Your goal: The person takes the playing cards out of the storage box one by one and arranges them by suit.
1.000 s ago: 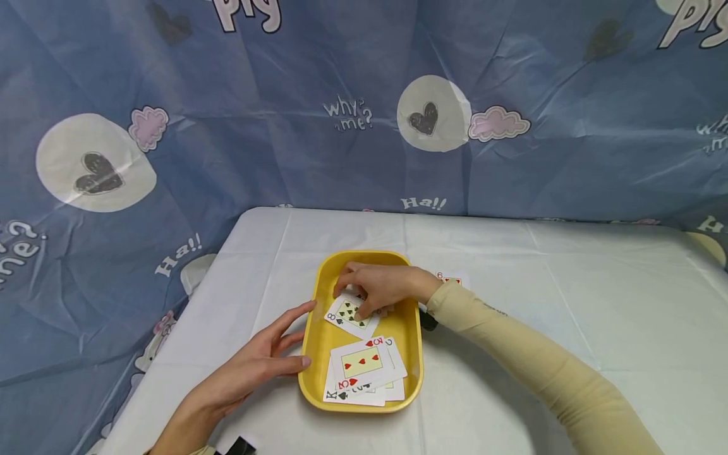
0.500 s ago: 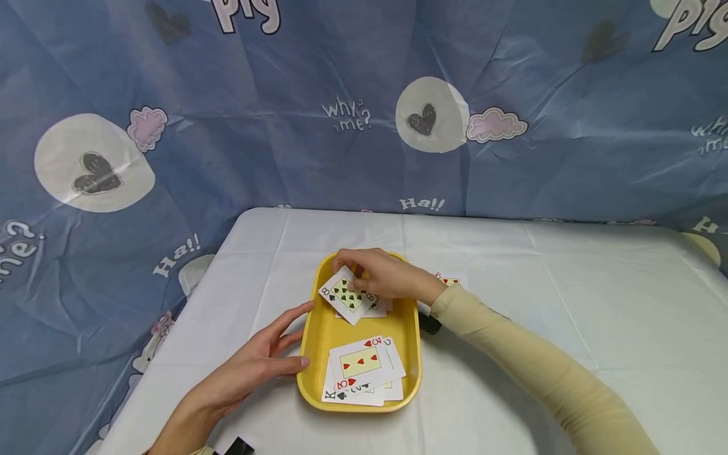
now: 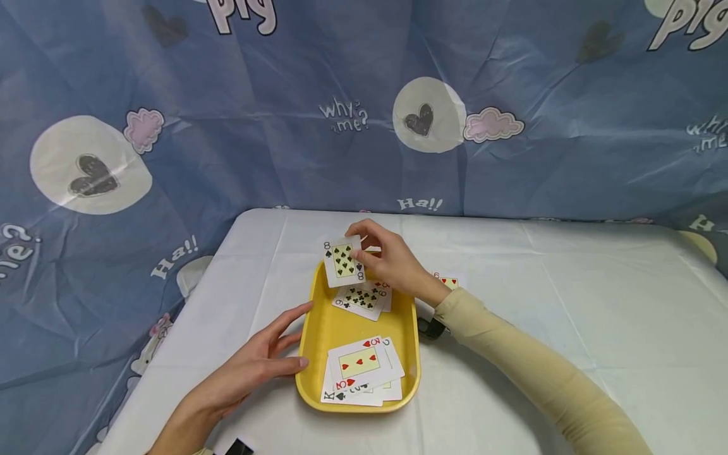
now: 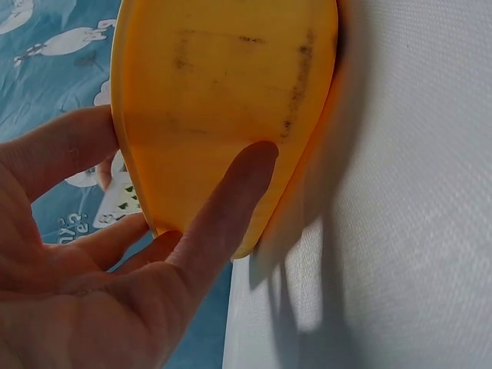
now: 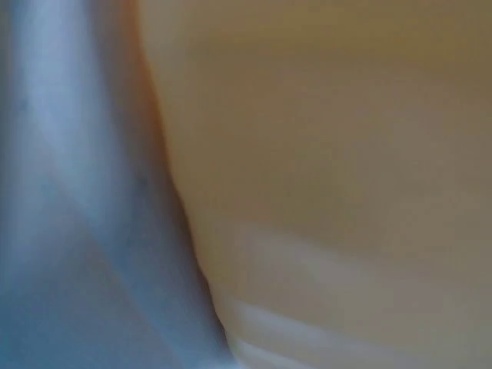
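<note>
Head view: the left hand (image 3: 253, 365), fingers spread, touches the left side of the yellow tray (image 3: 355, 327); above its far end, the eight of spades (image 3: 342, 262) looks light, bendy and slick, best pinched near an edge, as the right hand (image 3: 392, 256) does

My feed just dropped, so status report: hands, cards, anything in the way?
Right hand pinches eight of spades at far end of yellow tray. Left hand touches tray's side. More cards inside tray. No obstruction visible.
</note>
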`<state>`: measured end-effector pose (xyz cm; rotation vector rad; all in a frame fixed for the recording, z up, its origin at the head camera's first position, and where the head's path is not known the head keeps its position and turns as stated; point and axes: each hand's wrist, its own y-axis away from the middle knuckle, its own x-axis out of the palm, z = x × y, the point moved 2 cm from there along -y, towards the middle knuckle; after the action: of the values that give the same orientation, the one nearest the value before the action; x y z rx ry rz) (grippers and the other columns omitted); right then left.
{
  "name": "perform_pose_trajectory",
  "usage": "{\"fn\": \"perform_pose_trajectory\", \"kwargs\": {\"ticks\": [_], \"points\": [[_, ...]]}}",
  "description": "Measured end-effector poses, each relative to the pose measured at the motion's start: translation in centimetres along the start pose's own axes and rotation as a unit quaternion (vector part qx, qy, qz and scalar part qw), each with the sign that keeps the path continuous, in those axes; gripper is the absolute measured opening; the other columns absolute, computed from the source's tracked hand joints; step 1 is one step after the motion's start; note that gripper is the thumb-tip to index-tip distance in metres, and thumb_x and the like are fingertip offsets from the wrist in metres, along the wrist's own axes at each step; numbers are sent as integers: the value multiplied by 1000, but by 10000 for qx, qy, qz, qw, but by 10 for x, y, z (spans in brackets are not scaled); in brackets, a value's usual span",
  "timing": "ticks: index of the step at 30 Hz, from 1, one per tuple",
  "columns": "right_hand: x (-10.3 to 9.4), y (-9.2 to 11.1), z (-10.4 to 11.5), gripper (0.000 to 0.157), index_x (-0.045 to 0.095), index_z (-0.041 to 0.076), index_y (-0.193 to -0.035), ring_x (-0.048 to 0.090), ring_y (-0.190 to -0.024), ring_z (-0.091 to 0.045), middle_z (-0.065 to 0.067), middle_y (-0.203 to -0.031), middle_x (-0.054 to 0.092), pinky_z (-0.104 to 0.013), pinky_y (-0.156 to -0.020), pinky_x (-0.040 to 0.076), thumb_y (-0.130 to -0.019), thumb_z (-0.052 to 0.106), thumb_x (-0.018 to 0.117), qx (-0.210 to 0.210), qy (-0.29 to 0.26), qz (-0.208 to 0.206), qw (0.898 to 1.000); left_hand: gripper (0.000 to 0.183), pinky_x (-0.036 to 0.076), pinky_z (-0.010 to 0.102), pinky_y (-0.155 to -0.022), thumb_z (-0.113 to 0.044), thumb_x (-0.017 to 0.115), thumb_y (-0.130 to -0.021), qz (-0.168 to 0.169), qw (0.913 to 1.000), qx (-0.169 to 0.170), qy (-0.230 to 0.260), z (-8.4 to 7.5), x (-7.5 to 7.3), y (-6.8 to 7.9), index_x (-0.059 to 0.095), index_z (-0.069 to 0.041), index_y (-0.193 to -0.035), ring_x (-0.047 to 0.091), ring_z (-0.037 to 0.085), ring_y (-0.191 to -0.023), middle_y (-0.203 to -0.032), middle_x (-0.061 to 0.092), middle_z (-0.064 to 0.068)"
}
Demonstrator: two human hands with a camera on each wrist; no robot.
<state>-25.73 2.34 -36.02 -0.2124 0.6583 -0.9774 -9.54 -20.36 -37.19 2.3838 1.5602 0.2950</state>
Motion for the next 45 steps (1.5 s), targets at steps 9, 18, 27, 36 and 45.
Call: {"fn": "perform_pose_trajectory", "kwargs": {"ticks": [9,18,27,36,45], "points": [[-9,7,19,33,55,0,-125,57,-86,-28,-17,-123,55,-37,-67,54,-93,-5,62,-100,-637,-1156,9912,81,52,43,-91,-12,72,-89,-117,9999,-57,-10,-1,1,-1,28,-28,-155,36,37,-139,-158,26,17],[-41,26,11,39,52,1,-128,60,-84,-30,-19,-111,57,-51,-65,56,-92,-6,64,372,-1212,-1358,9826,80,52,43,-91,-12,72,-90,-91,9999,-48,20,0,1,-1,28,-28,-155,41,35,-136,-156,30,16],[-87,58,1,40,50,1,-128,62,-82,-25,-19,-107,60,-42,-63,58,-92,-6,64,707,-1033,-1564,9797,80,52,43,-90,-11,71,-90,-69,10000,-21,49,0,0,-1,27,-26,-155,43,34,-134,-156,29,17],[-120,94,-7,43,53,1,-133,63,-78,-19,-16,-109,60,-39,-60,58,-92,-4,65,953,-552,-1544,9818,80,53,44,-89,-12,72,-89,-100,9999,-63,68,0,1,-1,28,-27,-155,41,35,-135,-157,29,17],[-152,126,-14,40,54,0,-129,66,-82,-19,-19,-111,60,-43,-57,57,-91,-4,66,1562,-134,-1258,9796,80,52,43,-90,-12,72,-90,-69,10000,-54,33,0,0,-1,28,-27,-155,38,36,-138,-157,27,16]]}}
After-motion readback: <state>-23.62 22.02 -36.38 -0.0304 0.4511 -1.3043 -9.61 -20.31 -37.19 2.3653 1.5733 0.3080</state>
